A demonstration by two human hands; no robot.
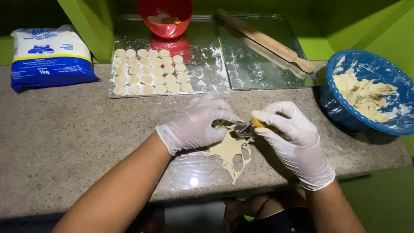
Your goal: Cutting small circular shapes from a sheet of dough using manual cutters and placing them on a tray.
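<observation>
Presently the right hand (293, 140), gloved, is gripping a small metal cutter (244, 128) with a yellow part, fingers wrapped tight around it, and pressing it at the upper right edge of the dough sheet (228, 151). The left hand (196, 125), also gloved, is lying curled with fingers together on the sheet's upper left part. The sheet is stretching from between both hands toward the person, already pierced with round holes. Cut discs (148, 71) are sitting on a floured tray (207, 82) beyond.

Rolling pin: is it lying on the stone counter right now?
No, the rolling pin lies diagonally across the right metal tray, behind both gloved hands.
</observation>
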